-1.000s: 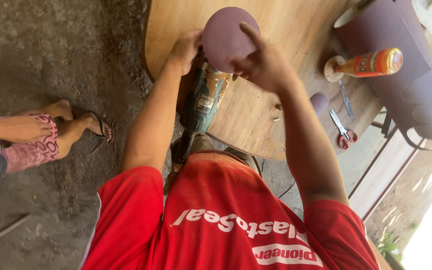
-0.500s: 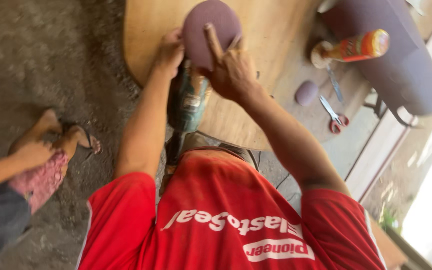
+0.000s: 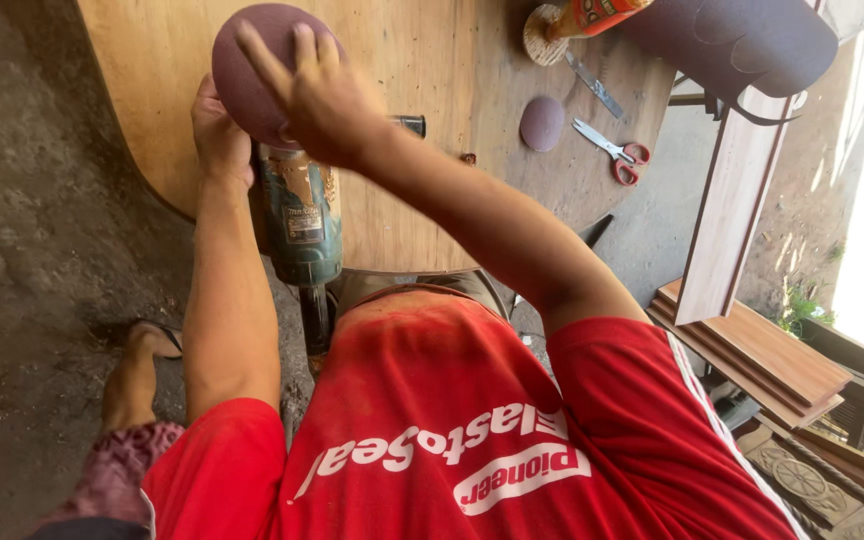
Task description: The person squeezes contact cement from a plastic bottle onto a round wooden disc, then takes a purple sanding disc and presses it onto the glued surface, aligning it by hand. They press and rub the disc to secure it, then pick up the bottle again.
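Sanding disc [image 3: 252, 70] sits on the head of the green power sander [image 3: 299, 215], held upright at the near edge of the round wooden table [image 3: 432, 60]. Right hand [image 3: 327, 95] lies flat on it, fingers spread, pressing. Left hand [image 3: 220, 135] wraps the sander's neck, grip mostly hidden. Disc looks seated; bond probably not finished. Spare disc [image 3: 542, 123] and scissors [image 3: 609, 150] lie far right.

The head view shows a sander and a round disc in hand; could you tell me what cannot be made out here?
Head view:
- Disc: its seating on the sander is hidden by the right hand.
- Left hand: grip hidden behind the disc.
- Glue bottle: cut off by the top edge.
- Sander's cord end: hidden by the red shirt.
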{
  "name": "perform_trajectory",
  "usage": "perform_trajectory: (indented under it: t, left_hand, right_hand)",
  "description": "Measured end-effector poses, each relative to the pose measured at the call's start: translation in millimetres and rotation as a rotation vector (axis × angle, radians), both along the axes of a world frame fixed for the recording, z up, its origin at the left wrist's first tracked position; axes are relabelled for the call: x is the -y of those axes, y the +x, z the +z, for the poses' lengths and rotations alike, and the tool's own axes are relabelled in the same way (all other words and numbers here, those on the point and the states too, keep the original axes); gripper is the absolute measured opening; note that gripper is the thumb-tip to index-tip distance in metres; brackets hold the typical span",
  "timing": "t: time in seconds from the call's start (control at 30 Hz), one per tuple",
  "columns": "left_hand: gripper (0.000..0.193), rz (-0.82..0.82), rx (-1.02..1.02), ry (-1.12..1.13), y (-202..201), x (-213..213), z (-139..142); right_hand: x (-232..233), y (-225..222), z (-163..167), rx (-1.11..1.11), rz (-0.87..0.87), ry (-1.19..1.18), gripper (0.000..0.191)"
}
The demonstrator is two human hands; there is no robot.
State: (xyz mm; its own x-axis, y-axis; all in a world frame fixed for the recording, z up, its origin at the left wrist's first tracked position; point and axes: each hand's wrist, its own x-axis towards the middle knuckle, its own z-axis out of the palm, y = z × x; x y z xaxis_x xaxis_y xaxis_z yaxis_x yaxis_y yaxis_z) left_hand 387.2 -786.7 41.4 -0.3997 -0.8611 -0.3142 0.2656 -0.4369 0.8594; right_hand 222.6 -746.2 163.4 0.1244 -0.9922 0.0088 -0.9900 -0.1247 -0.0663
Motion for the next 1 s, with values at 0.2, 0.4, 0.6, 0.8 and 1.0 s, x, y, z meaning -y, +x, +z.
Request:
perform_trajectory:
  t: [0.2,0.4,0.6,0.8,1.0]
  left_hand:
    - [0.041,0.009,0.009,-0.022,0,1,3]
    - [0.042,0.045,0.091,0.121,-3,1,3]
    - [0.043,0.047,-0.101,0.024,-2,3,-11]
    - [0.051,0.05,-0.072,0.07,-7,5,-15]
    - [0.052,0.06,-0.026,0.089,-3,7,-20]
  right_hand:
    - [7,16,10,0.291,-0.29,0.407,0.111]
    - [6,20,8,-0.057,-0.144,0.236,0.116]
    - [12,7,-5,-0.058,0.039,-0.015,0.125]
    - [8,-7,-4,0.236,-0.26,0.488,0.117]
    - [10,2,-9,-0.078,-0.004,-0.183,0.135]
